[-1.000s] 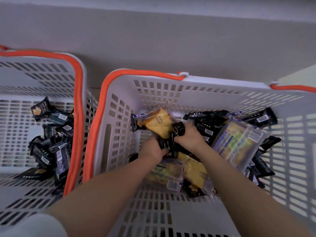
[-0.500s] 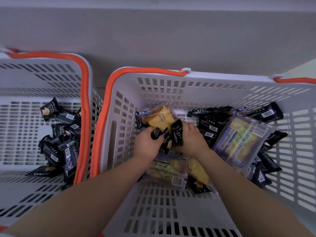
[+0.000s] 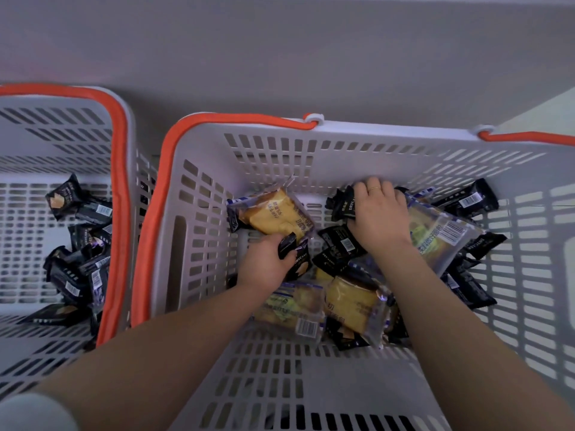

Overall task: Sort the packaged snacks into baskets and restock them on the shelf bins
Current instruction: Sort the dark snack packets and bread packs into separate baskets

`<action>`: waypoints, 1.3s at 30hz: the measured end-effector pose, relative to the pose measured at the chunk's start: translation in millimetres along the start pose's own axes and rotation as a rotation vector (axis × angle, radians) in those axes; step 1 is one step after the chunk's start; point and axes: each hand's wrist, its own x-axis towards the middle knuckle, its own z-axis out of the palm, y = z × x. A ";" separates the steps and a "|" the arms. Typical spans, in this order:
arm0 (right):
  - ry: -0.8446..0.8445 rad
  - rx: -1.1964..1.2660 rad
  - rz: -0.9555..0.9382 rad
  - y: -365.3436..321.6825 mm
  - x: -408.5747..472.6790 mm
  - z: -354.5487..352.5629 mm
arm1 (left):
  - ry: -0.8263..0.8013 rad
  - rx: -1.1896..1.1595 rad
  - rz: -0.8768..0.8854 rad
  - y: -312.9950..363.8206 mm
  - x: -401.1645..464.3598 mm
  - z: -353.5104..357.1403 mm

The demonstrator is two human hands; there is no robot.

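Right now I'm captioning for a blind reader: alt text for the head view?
Both hands reach into the right basket: left hand grips black packets, right hand grasps another among yellow cakes. The left basket holds black packets only.

Legible markings:
- "DRYCARE", white, on the black packet (image 3: 343, 204) under the right hand (image 3: 378, 213).
- "DRYCARE" on the black packet (image 3: 300, 259) in the left hand (image 3: 267, 265) grip.
- "DRYCARE" on a black packet (image 3: 480, 245) right of the right hand.
- Barcodes on several wrappers; digits unreadable.
- Print on the yellow cake wrapper (image 3: 273, 213): unreadable.
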 end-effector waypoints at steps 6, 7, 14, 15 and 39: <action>-0.031 -0.144 -0.029 -2.2 -2.1 10.4 | -0.047 0.067 0.033 5.2 1.1 4.8; -0.037 -0.173 -0.040 -3.6 -0.8 10.2 | -0.052 0.081 0.057 5.6 0.7 4.0; -0.141 -0.346 -0.171 -16.8 14.0 14.6 | -0.088 0.360 0.259 12.3 -6.8 -15.9; -0.154 -0.341 -0.173 -17.9 15.5 15.4 | -0.095 0.414 0.288 12.7 -7.8 -20.7; -0.036 1.022 -0.236 -153.4 -83.5 -156.8 | 0.519 0.079 0.430 1.9 -131.4 -238.7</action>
